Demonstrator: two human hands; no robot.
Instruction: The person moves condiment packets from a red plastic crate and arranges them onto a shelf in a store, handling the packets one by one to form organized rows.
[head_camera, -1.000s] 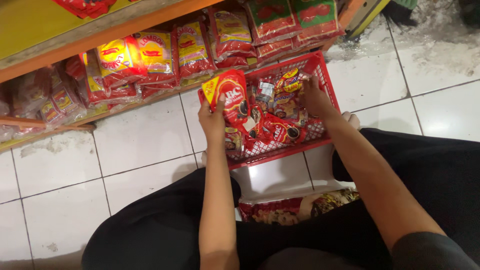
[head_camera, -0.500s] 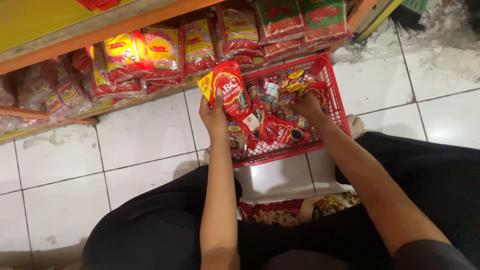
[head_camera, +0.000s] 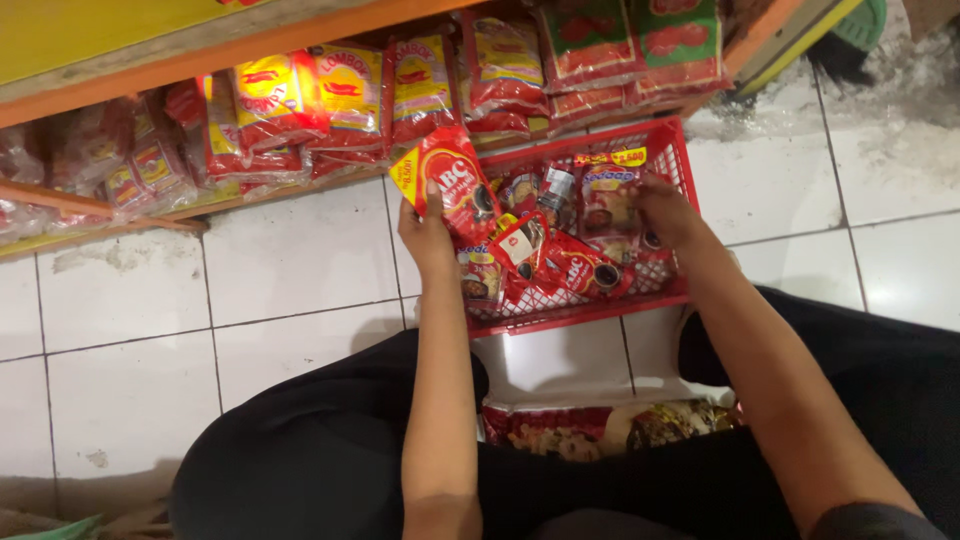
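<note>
The left hand (head_camera: 428, 232) is closed around a red sauce pouch (head_camera: 452, 180) with a yellow corner, thumb laid across its front and the fingers behind it. It holds the pouch upright and a little tilted, above the left end of a red plastic basket (head_camera: 672, 150).

The right hand (head_camera: 668, 212) reaches down into the right half of the same basket. Its fingers are curled among the small packets (head_camera: 560, 255) there and touch them, but whether they have closed on one cannot be told, since the fingertips are hidden by the packets.

The basket stands on the white tiled floor (head_camera: 300, 260), just in front of the person's knees. It is filled with a loose heap of small red sachets and pouches, some with dark round pictures on them, lying at all angles. A yellow strip of labels (head_camera: 612, 156) lies along its far rim.

Behind the basket runs a low shelf (head_camera: 200, 55) with an orange edge. Rows of red and yellow bags (head_camera: 345, 95) lean on it side by side, and further right stand packs with red and green tops (head_camera: 640, 40).

Nearer the person, between the knees, another printed pack (head_camera: 600, 428) lies flat on the floor, its white upper part bare and its lower edge patterned in red and brown. Black trousers (head_camera: 320, 470) cover both legs at the bottom of the view.
</note>
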